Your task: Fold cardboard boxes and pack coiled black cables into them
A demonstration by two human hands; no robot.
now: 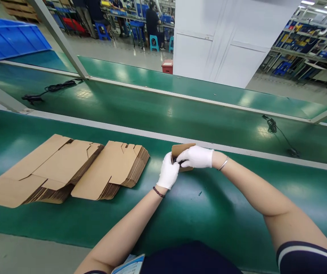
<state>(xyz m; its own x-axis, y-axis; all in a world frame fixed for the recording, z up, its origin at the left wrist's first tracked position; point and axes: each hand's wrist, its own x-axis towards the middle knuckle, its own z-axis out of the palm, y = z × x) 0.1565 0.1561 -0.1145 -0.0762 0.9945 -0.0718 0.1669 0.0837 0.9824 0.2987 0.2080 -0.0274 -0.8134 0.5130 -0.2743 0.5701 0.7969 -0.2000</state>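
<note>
A small brown cardboard box (183, 148) is held between my gloved hands over the green table, with one flap standing up at the back. My left hand (168, 172), in a white glove, grips its left side with the fingers closed. From the right, my right hand (195, 156), also gloved in white, has its fingers bent at the box's opening. Something dark shows between the fingertips there, too small to name. Two stacks of flat cardboard box blanks, a nearer stack (112, 163) and a farther-left stack (63, 160), lie to the left of my hands.
A pale rail (118, 130) runs along the back of the green table (209, 228). Beyond it lie a black coiled cable (63, 86) at left and another cable (272, 125) at right. A blue bin (12, 38) stands far left. Several people sit or stand in the background.
</note>
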